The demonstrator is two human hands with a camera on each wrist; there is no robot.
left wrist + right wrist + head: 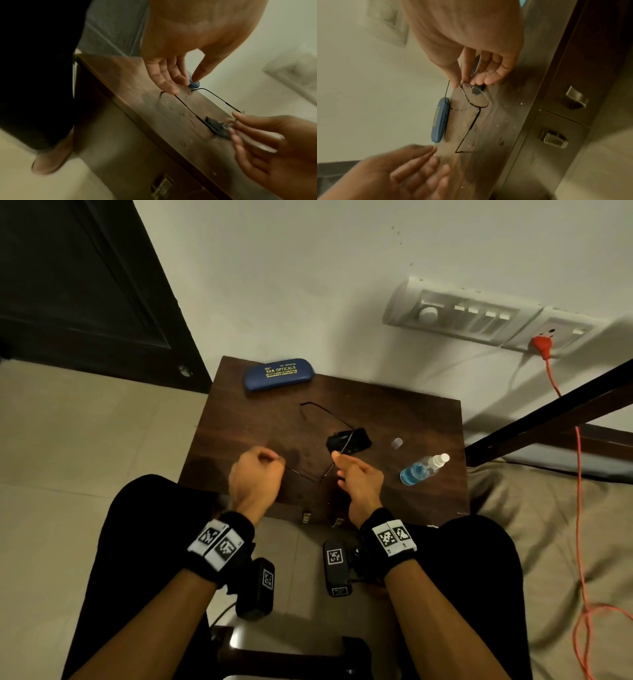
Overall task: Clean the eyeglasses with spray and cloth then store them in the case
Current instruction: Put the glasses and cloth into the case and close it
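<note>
Two hands: my right hand pinches the eyeglasses by the rim, seemingly to steady them — left hand slack, empty.

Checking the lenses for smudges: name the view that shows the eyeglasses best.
Right wrist: the eyeglasses show a whole lens and rim, pinched by the right hand. Head shows only thin frame lines; left wrist, temples and a blurred lens.

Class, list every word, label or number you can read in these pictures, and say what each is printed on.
"SHA OPTICALS": yellow print on the blue oval eyeglass case.
Smaller yellow lines above and below it: too small to read.
Square black-and-white markers on the black wristbands: patterns, no words.
</note>
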